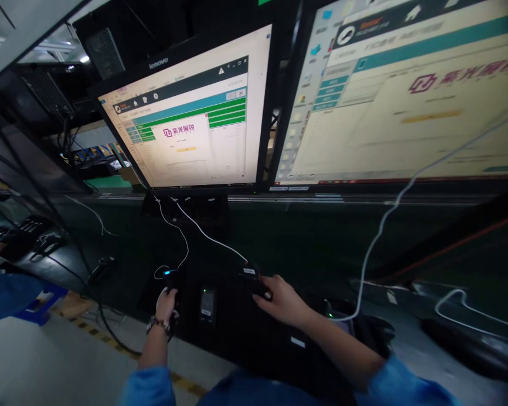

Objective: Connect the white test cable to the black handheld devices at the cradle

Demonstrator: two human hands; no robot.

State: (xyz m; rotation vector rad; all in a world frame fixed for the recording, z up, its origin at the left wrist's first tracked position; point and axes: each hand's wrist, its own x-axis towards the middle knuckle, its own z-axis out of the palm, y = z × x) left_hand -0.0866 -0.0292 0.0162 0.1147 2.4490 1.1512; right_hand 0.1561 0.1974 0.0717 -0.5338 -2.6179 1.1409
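Now | left hand (166, 301) fingers curled round dark plug (170, 278) | right hand (279, 299) gripping boxy black connector (250, 276)

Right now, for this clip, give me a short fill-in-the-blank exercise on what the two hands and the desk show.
1. The left hand wears a ____ on its wrist.
2. The right hand rests on a small black device joined to a thin ____ cable.
3. The black-framed left monitor carries the brand name ____.

Missing words: watch; white; lenovo
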